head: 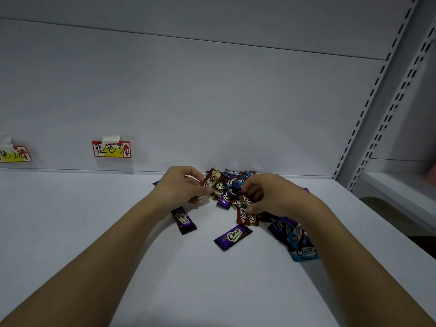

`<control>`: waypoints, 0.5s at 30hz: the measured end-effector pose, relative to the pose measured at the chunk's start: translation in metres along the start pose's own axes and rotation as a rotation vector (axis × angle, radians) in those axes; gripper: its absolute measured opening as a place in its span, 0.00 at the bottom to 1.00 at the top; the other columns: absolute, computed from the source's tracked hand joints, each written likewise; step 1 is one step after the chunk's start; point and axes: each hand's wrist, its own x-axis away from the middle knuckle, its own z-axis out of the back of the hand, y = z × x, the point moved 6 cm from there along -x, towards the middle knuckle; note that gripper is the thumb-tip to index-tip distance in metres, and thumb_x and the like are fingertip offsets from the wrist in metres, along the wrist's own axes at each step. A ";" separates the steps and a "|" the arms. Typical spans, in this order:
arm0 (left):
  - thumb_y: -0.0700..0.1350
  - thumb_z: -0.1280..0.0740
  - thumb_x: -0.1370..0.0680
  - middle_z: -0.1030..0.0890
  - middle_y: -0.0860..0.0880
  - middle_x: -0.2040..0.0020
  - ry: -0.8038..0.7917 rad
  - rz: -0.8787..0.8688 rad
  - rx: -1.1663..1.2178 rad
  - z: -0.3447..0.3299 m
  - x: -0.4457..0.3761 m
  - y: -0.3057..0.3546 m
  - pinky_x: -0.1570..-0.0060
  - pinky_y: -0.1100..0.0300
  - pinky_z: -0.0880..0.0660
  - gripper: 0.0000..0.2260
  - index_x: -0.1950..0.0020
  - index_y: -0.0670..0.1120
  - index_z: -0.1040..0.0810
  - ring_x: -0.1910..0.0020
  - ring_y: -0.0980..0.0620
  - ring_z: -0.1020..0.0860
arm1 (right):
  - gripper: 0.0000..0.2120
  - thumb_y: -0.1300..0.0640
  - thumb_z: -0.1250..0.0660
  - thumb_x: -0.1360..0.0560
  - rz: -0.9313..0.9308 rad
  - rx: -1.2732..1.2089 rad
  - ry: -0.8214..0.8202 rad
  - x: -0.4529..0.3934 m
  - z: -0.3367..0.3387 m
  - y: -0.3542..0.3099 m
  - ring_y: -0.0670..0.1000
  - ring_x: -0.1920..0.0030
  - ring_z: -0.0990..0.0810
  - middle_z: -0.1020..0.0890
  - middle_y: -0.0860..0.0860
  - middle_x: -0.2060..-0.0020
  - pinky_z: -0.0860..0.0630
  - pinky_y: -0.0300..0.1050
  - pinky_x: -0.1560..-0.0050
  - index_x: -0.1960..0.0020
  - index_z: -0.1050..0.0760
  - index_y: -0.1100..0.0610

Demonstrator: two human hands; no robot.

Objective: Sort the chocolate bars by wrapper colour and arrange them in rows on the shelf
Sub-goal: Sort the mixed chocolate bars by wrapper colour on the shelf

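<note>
Both of the person's arms reach across the white shelf (70,220) to a heap of chocolate bars (232,187) piled against the shelf's back edge, right of its middle. The left hand (181,185) has its fingers curled round a small bunch of red-and-gold bars (213,181), lifted at the heap's left side. The right hand (266,194) is curled too, thumb and fingers pinching a red bar (246,201) on the heap's near side. More red bars lie just beneath it.

Loose bars have spread toward the front edge: one purple bar (183,220) lies apart beside the left forearm, another purple bar (233,237) lies between the two arms, and a blue bar (303,250) with further purple and blue ones is partly hidden under the right forearm.

The left half of the shelf is open white surface all the way to the back edge, and so is the strip along the front edge between the arms. On the back wall above that open half hang two red-bordered price tags: one (111,149) nearer the heap, the other (14,154) cut off by the picture's left side. At the right end a slotted upright (368,109) closes the shelf, close to the heap.
</note>
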 end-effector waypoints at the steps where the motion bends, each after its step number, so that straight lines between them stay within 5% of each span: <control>1: 0.38 0.23 0.31 0.15 0.43 0.60 0.001 0.000 -0.001 0.000 0.000 0.000 0.65 0.56 0.18 0.12 0.52 0.38 0.22 0.63 0.45 0.17 | 0.20 0.57 0.24 0.30 0.011 -0.015 -0.012 0.000 0.000 0.001 0.45 0.47 0.21 0.19 0.45 0.47 0.23 0.42 0.45 0.40 0.24 0.50; 15: 0.38 0.24 0.30 0.15 0.43 0.57 -0.018 0.009 -0.003 -0.002 -0.001 -0.002 0.68 0.58 0.19 0.11 0.51 0.40 0.22 0.65 0.47 0.16 | 0.25 0.55 0.22 0.31 0.091 -0.120 -0.029 -0.003 -0.007 -0.005 0.46 0.53 0.21 0.22 0.46 0.53 0.21 0.45 0.50 0.39 0.28 0.45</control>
